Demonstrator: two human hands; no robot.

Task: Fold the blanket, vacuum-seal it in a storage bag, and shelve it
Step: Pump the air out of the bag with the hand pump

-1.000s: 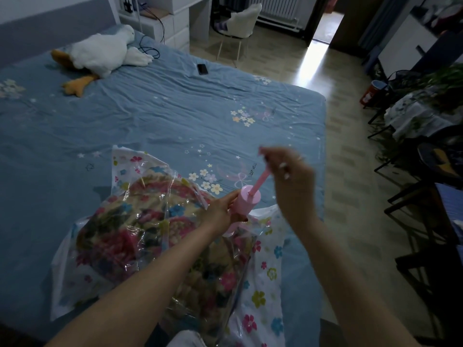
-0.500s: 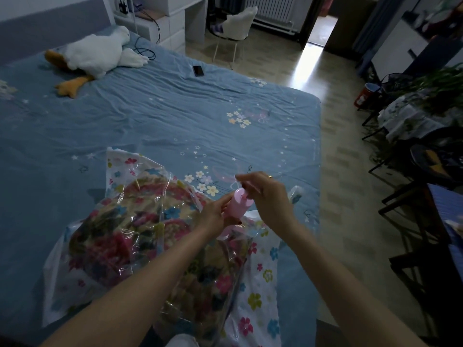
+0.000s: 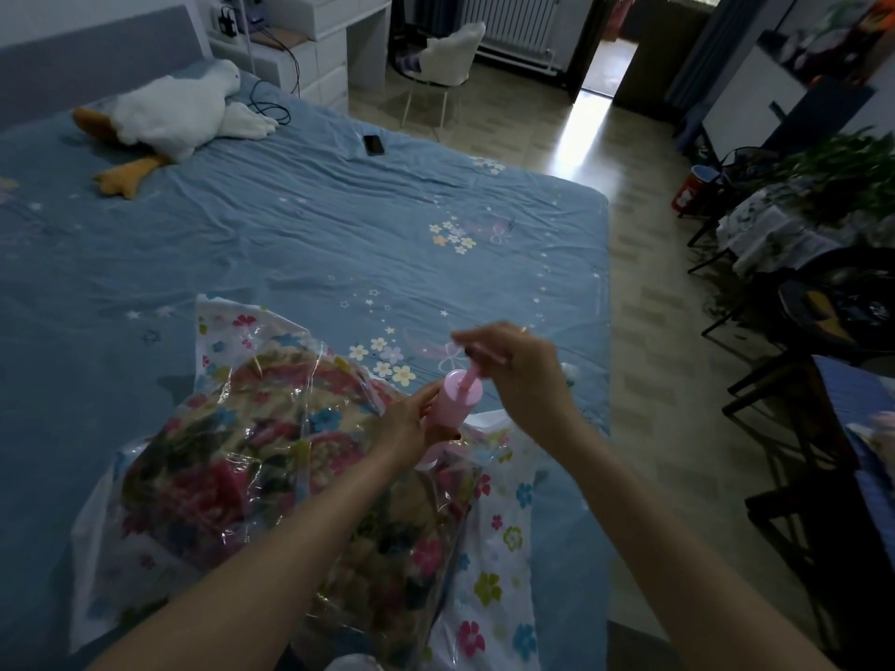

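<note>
- Down at the near edge of the bed (image 3: 300, 244), a clear storage bag (image 3: 489, 564) printed with flowers lay flat, with the folded floral blanket (image 3: 271, 457) inside it.
- A pink pump (image 3: 455, 397) stood tilted on the bag's top, just above the blanket's right end.
- The left hand (image 3: 411, 423) was wrapped around the pump's barrel, fingers curled on it near the base.
- The right hand (image 3: 518, 370) gripped the pump's handle, fingers closed over it; a short length of pink rod (image 3: 469, 378) showed between the handle and the barrel's cap.
- A ring sat on one finger of the right hand.
- Both forearms reached in from the bottom of the view, the left one crossing over the bag.
- Farther up the bed a white goose toy (image 3: 169, 113) lay on its side near the headboard, and a dark phone (image 3: 374, 144) rested close to the far edge.
- Beyond the bed stood a white chair (image 3: 448, 60) on the tiled floor.
</note>
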